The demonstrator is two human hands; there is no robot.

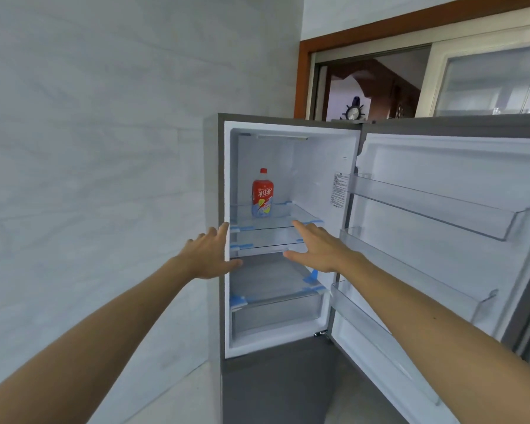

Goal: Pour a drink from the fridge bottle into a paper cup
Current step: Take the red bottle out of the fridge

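A red-capped drink bottle (262,193) with a red and pale blue label stands upright on the top glass shelf (300,216) inside the open fridge (288,240). My left hand (210,254) is stretched out with straight fingers at the fridge's left front edge, below and left of the bottle. Fingers spread, my right hand (317,247) reaches in front of the shelves, below and right of the bottle. Neither hand touches the bottle. No paper cup is in view.
The fridge door (441,240) stands wide open to the right, with three clear door racks. A pale tiled wall is on the left. Behind the fridge is a wooden-framed opening with a small clock.
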